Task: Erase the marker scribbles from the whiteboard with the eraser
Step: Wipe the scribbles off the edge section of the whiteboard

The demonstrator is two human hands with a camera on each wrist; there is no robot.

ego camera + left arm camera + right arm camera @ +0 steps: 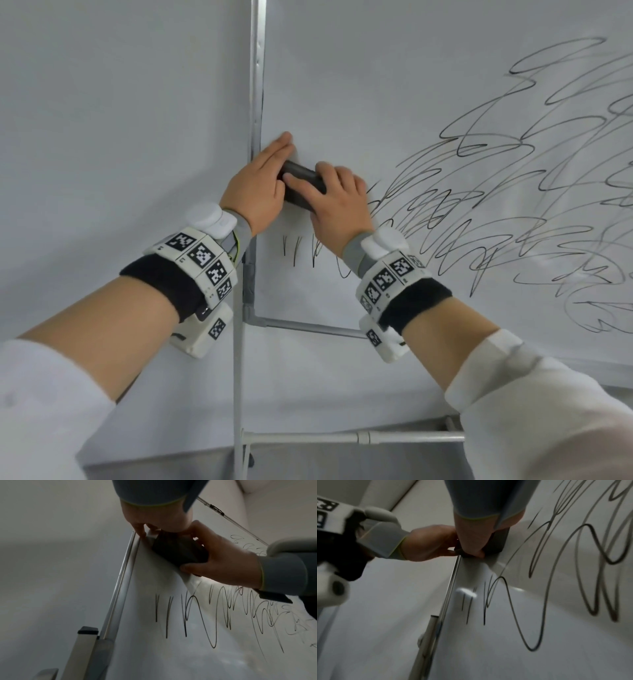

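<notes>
Grey wall (120, 102): plain, fills the space left of and below the board.

Whiteboard (394, 85): large, white, mounted on a metal stand (238, 377); an aluminium frame (257, 68) runs down its left edge. The patch near the upper left is bare.

Marker scribbles (513, 192): black looping lines across the right and lower parts of the board; a few short strokes (161, 608) stand low near the left edge, below the hands.

Sleeves (548, 411): white, pushed up both forearms; tracking bands (202, 260) with black-and-white coded squares sit on each wrist.

Right hand (337, 202): fingers and thumb curled round the eraser, pressing it onto the board.

Left hand (260, 185): fingers extended almost straight, lying on the board just beside the frame, with its thumb side touching the eraser's left end.

Eraser (303, 183): dark block, flat against the board near the left edge, between the two hands, above the short strokes.
</notes>
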